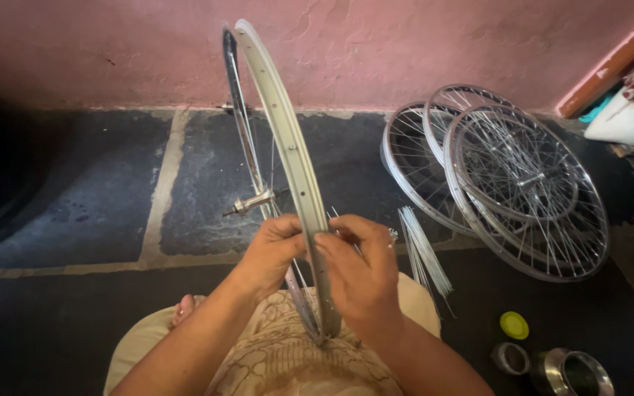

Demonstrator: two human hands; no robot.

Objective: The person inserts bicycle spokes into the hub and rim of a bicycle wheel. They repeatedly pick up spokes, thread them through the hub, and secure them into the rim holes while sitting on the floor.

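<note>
A silver bicycle wheel rim (pixel 282 125) stands upright on edge in front of me, its lower part resting at my lap. Its hub and axle (pixel 249 202) show through the middle, with thin spokes running to it. My left hand (pixel 273 251) grips the rim from the left at about mid height. My right hand (pixel 361 271) holds the rim from the right, fingertips pinched against its inner side near a spoke end. Both hands sit close together, almost touching.
Three finished spoked wheels (pixel 530 191) lie stacked on the dark stone floor at the right. A bundle of loose spokes (pixel 423 249) lies beside my right hand. A yellow lid (pixel 514 325) and metal tins (pixel 570 372) sit at lower right. A pink wall (pixel 376 44) is behind.
</note>
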